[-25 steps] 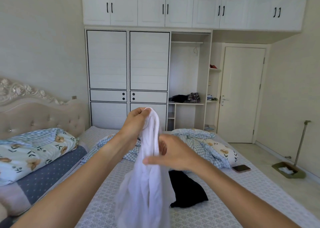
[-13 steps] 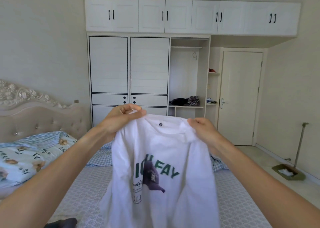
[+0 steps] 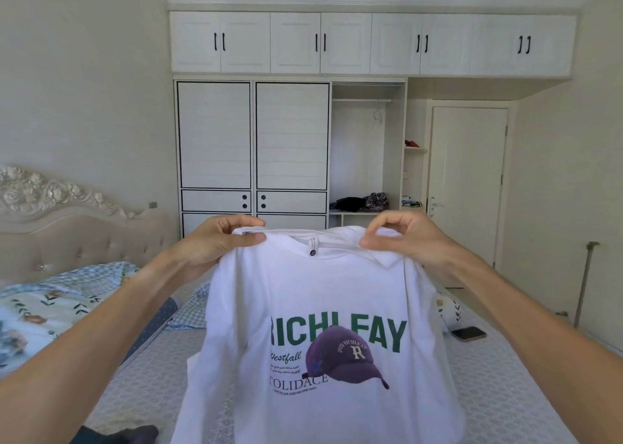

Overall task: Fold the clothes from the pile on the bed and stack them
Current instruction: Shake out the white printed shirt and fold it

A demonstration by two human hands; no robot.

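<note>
A white T-shirt [image 3: 320,295] with green lettering and a purple cap print hangs spread out in front of me, above the bed [image 3: 499,393]. My left hand [image 3: 219,241] pinches its left shoulder and my right hand [image 3: 401,238] pinches its right shoulder, on either side of the collar. The shirt's hem runs out of the frame at the bottom. A dark garment [image 3: 124,433] lies on the bed at the lower left, mostly cut off by the frame edge.
Floral pillows [image 3: 43,308] and a checked quilt [image 3: 188,312] lie at the bed's left by the padded headboard [image 3: 81,238]. A phone [image 3: 468,334] rests on the bed at the right. White wardrobe [image 3: 253,147] and closed door [image 3: 468,187] stand behind.
The bunched shirt was opened out: my hands moved apart to its shoulders and lifted it, and it now hangs flat with the whole print showing.
</note>
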